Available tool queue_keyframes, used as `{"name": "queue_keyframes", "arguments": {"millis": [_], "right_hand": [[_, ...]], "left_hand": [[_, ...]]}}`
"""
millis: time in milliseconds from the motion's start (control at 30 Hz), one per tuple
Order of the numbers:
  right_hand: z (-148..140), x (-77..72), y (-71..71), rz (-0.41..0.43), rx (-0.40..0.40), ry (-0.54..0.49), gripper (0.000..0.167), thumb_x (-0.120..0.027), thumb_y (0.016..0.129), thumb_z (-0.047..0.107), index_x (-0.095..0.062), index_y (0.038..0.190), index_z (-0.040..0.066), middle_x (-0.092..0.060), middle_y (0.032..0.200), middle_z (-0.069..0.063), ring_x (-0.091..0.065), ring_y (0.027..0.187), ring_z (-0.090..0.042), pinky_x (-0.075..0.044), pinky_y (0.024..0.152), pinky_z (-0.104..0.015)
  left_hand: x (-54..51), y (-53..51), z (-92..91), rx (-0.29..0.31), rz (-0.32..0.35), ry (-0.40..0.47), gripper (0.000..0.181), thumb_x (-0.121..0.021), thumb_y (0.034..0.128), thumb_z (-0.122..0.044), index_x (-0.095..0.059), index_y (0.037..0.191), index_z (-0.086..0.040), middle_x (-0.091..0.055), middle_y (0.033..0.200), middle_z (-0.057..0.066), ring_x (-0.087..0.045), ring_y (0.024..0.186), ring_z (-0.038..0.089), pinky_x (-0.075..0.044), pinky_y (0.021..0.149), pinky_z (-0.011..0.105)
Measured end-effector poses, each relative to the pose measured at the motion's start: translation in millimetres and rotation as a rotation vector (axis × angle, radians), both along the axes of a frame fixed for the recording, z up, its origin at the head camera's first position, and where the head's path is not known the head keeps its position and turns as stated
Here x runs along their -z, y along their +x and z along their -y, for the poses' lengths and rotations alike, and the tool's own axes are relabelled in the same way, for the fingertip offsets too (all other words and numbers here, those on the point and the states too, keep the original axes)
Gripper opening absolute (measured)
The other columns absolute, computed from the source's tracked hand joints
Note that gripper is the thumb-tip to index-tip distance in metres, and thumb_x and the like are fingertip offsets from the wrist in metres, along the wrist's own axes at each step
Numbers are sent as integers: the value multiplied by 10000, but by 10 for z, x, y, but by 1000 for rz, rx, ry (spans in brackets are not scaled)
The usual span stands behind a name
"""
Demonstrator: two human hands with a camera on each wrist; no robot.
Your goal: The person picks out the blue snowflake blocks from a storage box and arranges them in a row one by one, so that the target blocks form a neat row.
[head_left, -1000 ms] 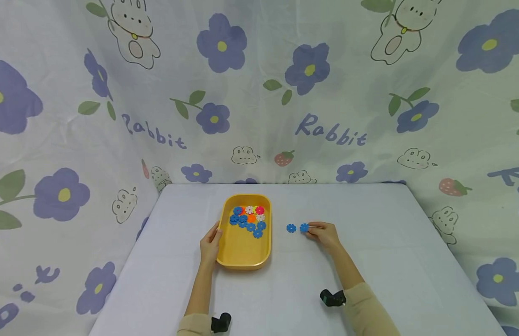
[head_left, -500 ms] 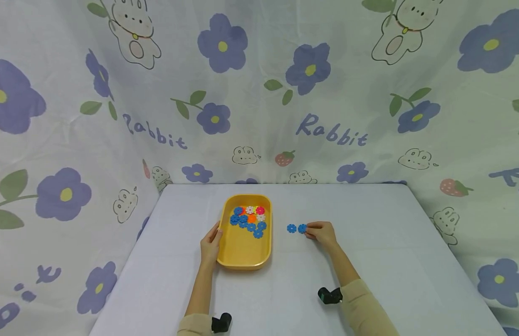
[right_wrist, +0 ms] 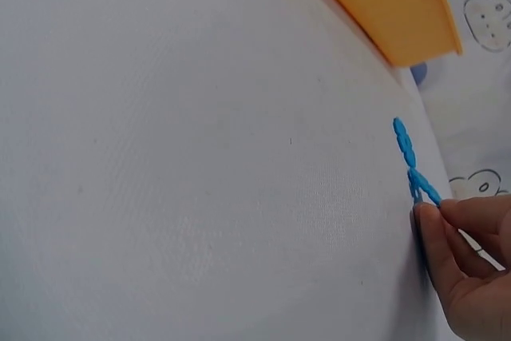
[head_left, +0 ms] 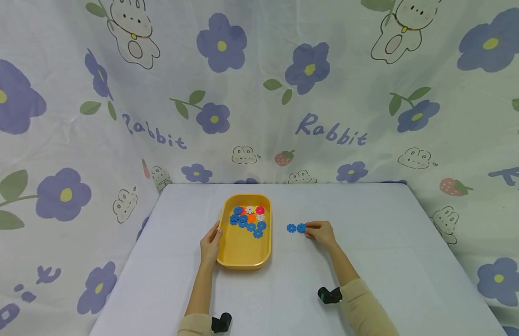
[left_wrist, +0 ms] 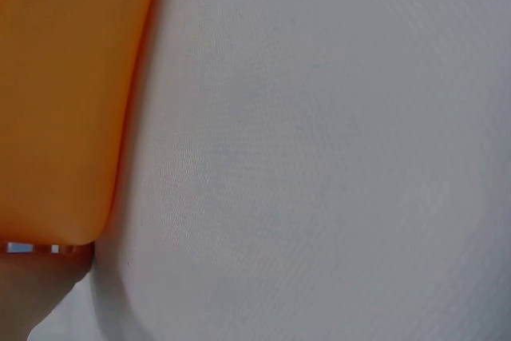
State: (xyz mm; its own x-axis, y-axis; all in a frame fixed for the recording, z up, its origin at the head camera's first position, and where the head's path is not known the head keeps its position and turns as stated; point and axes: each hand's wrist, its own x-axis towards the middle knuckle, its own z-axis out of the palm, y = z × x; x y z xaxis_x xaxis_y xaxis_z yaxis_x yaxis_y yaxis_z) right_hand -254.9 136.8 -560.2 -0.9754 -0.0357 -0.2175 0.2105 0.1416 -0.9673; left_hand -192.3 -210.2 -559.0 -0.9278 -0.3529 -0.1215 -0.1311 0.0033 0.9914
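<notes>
Left hand (head_left: 210, 245) grips the yellow tray (head_left: 242, 253) just below frame centre, prob to steady it. Right hand (head_left: 322, 233) pinches a blue disc (head_left: 301, 228) by its edge, right of centre, likely so the side facing the second disc (head_left: 291, 228) is free.

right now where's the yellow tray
In the head view, the yellow tray is between the left hand, gripping its left side, and two blue pieces to its right.
</notes>
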Motion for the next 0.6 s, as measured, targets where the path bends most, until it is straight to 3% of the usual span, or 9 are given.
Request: {"name": "queue_keyframes", "arguments": {"millis": [233, 367, 600], "right_hand": [[33, -7, 18, -31, 0, 53, 196, -606, 851, -74, -646, 1033, -137, -660, 947, -230, -658, 692, -143, -564, 640, -221], [56, 3, -3, -13, 8, 121, 211, -583, 872, -66, -634, 1062, -142, -651, 986, -253, -657, 703, -150, -561, 636, -213], [-2, -32, 4, -78, -5, 267, 191, -609, 863, -9, -666, 1012, -113, -678, 936, -222, -657, 699, -171, -558, 626, -249]], "left_hand": [[-2, 11, -7, 1, 12, 14, 443, -514, 980, -206, -455, 1397, -68, -392, 1454, 168, -393, 1308, 287, -341, 1060, 375], [-6, 13, -12, 1, 15, 19, 446, -517, 979, -215, -456, 1397, -70, -394, 1452, 171, -396, 1306, 292, -344, 1059, 378], [-19, 9, -14, -1, 13, 9, 437, -510, 982, -198, -459, 1392, -58, -408, 1439, 183, -409, 1294, 306, -352, 1062, 406]]}}
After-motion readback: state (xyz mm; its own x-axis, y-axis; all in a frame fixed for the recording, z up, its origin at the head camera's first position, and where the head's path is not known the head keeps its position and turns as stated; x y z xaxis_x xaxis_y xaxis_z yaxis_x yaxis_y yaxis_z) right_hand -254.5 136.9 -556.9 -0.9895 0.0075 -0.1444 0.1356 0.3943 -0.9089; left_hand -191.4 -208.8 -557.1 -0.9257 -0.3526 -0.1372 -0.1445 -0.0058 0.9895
